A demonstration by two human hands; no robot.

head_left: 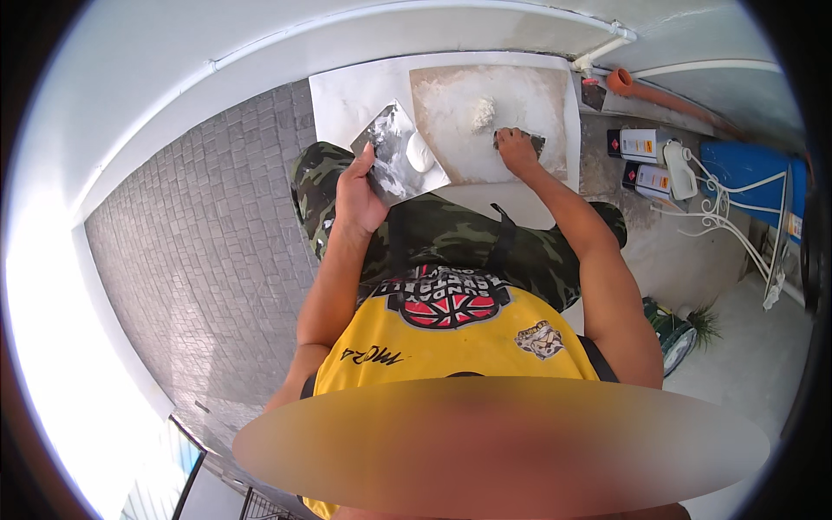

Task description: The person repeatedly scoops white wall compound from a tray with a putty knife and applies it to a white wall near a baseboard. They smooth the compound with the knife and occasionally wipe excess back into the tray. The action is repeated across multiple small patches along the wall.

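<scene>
My left hand [360, 199] grips a square metal plate [384, 154] smeared with white paste, with a smooth white mound [420, 152] on it. My right hand [518, 153] is closed on a dark flat scraper [536, 144], down at the stained, pale board [442, 165]. A small heap of white powder [483, 113] lies on this board just up and left of the scraper. The board lies on a larger white sheet [334, 95]. My knees in camouflage trousers are bent beside and below the sheet.
On the right stand two metal cans [641, 145], a pale plastic jug [679, 171], a blue container [732, 163], a white scrolled metal frame [728, 227] and a plant [702, 321]. White pipes [485, 10] and an orange pipe [659, 100] run along the walls; grey paving [191, 225] spreads left.
</scene>
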